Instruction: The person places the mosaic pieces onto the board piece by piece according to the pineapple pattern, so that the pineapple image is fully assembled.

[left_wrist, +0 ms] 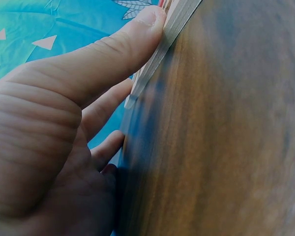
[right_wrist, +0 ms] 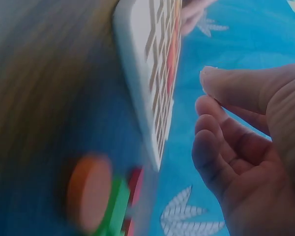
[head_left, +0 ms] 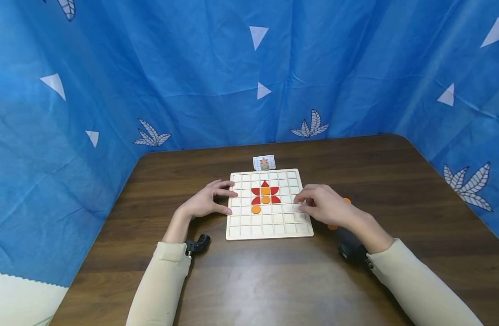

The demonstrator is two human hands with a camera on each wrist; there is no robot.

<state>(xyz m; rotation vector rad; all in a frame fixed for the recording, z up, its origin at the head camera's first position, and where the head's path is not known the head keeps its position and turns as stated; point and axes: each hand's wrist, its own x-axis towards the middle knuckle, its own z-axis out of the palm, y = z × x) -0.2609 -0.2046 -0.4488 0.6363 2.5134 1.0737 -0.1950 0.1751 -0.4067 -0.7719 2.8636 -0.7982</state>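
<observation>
A pale wooden grid board (head_left: 269,228) lies on the table. Near its middle sit a red triangle (head_left: 265,184), several curved red pieces, an orange square (head_left: 265,191) and two orange discs, one (head_left: 255,209) lower and to the left. My left hand (head_left: 204,200) rests at the board's left edge with fingers spread. In the left wrist view its thumb (left_wrist: 123,54) touches the board's side. Over the board's right edge is my right hand (head_left: 327,204), fingers loosely bent. Nothing shows between thumb and fingertips in the right wrist view.
A small card (head_left: 264,163) printed with a coloured figure lies behind the board. Loose pieces, including an orange disc (right_wrist: 91,194), a green piece (right_wrist: 113,206) and red ones, lie right of the board, partly hidden by my right hand. A blue curtain (head_left: 216,68) surrounds the brown table (head_left: 241,280).
</observation>
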